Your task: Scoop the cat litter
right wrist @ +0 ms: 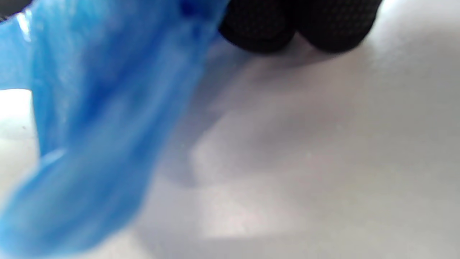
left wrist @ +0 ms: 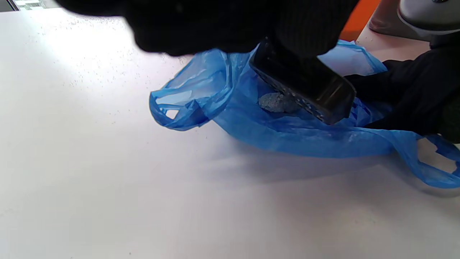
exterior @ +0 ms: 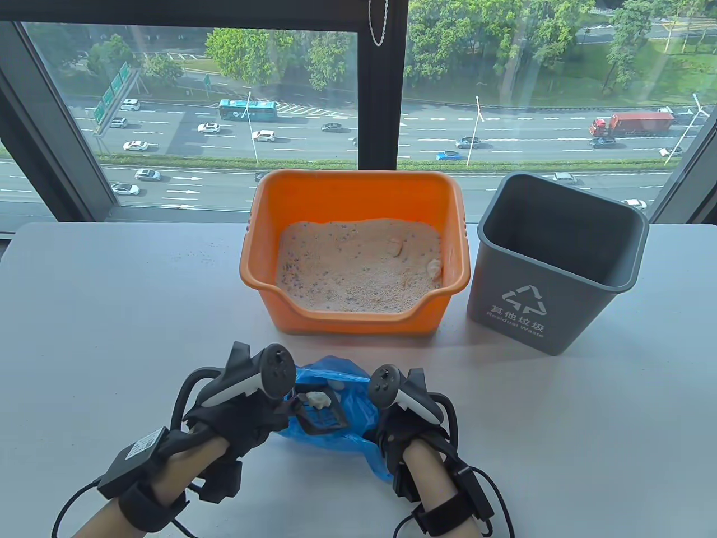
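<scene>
An orange litter box [exterior: 358, 190] holds sandy litter with pale clumps [exterior: 434, 268] at its right side. In front of it a blue plastic bag [exterior: 358, 403] lies on the table. My left hand [exterior: 252, 414] grips a dark slotted scoop [exterior: 322, 417] that carries a pale clump [exterior: 316, 399] over the bag's mouth. In the left wrist view the scoop [left wrist: 305, 86] sits inside the bag [left wrist: 251, 122], with a grey clump [left wrist: 276, 102] under it. My right hand [exterior: 400, 431] holds the bag's right edge; the right wrist view shows its fingertips [right wrist: 298, 25] beside the blue plastic [right wrist: 100, 118].
A grey waste bin [exterior: 552, 263] with a recycling mark stands to the right of the litter box. The white table [exterior: 112, 314] ends at a window behind the box. Fine litter grains speckle the table in the left wrist view [left wrist: 90, 54].
</scene>
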Demonstrator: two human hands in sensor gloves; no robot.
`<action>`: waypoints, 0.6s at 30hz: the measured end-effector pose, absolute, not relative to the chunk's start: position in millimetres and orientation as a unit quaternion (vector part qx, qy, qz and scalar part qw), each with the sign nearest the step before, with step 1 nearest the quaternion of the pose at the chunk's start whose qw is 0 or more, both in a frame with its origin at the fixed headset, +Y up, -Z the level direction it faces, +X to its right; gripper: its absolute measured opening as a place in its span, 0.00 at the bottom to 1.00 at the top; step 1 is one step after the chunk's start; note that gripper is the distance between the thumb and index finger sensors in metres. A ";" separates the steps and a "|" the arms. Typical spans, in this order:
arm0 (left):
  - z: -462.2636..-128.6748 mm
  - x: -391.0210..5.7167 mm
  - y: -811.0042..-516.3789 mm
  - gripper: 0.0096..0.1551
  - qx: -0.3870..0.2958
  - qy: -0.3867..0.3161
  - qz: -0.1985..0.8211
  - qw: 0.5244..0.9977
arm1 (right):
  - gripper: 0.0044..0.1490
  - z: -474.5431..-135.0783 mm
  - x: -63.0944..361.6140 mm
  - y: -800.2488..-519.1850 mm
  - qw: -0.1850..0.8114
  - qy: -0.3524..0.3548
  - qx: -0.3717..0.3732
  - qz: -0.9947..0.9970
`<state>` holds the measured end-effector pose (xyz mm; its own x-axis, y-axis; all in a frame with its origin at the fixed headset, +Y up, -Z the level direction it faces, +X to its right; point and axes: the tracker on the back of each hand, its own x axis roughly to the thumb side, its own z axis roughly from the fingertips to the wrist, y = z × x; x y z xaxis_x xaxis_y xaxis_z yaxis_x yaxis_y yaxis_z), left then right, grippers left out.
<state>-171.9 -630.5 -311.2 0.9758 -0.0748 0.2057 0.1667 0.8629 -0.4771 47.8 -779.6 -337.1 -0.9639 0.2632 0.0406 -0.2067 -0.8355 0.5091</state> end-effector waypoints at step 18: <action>-305.0 -180.0 -604.7 0.33 -0.190 -0.065 -0.051 0.978 | 0.55 -337.0 47.6 -779.8 0.121 0.259 0.054 0.957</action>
<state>-180.0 -604.7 -305.0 0.9864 -0.0749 0.1466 0.1244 0.9226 -0.3651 47.6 -779.8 -337.0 -0.9647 0.2603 0.0408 -0.2041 -0.8364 0.5088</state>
